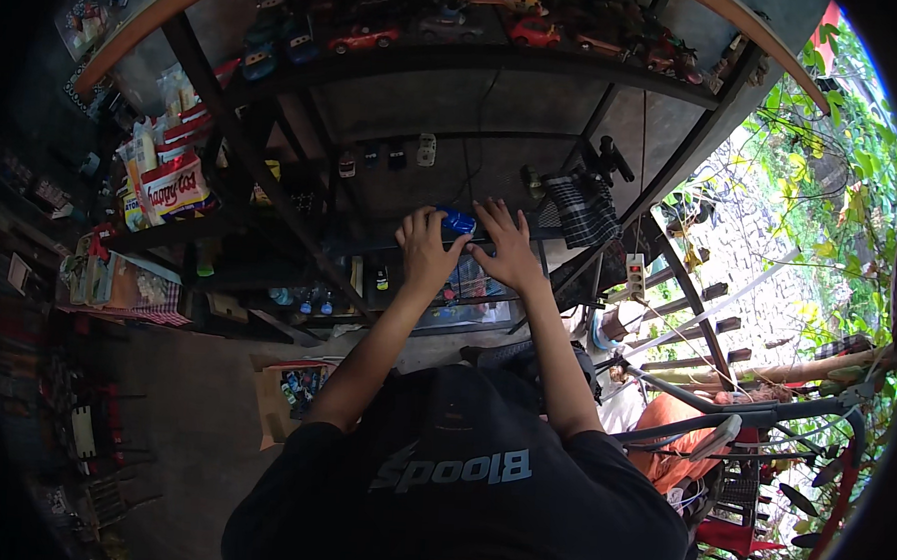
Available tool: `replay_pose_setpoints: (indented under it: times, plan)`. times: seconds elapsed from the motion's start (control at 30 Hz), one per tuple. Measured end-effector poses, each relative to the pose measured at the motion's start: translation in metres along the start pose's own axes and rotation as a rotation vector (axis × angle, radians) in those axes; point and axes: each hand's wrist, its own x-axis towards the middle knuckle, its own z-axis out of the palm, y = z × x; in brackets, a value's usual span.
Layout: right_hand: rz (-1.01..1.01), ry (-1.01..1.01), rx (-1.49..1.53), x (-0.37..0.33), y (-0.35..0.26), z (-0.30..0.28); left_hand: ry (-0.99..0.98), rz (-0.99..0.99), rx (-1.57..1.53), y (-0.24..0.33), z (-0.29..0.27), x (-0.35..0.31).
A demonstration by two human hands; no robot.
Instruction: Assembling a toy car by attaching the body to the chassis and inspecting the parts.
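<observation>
A shiny blue toy car (457, 220) sits on the dark shelf in front of me, between my two hands. My left hand (428, 247) is curled round its left side, fingers on top and thumb along the near side. Beside the car's right end, my right hand (508, 248) has its fingers stretched and spread, the thumb pointing toward the left thumb. Whether the right hand touches the car I cannot tell. Farther back, several small toy cars (397, 156) stand in a loose row on the same dark rack.
More toy cars, one of them red (364, 40), fill the upper shelf. Snack packets (172, 183) hang at left. A checkered cloth (582, 211) and a white power strip (636, 275) are at right. Below, an open cardboard box (273, 402) stands on the floor.
</observation>
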Motion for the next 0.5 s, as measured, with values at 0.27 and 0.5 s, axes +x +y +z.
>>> replay_pose_setpoints:
  times: [0.27,0.5]
  plan:
    - [-0.04,-0.023,0.033,0.002,0.002,-0.004,0.017,0.057,-0.018,0.003,0.012,0.008]
    - [-0.077,0.002,0.088,-0.001,0.009,-0.002,-0.091,0.0,-0.058,0.012,0.009,0.014]
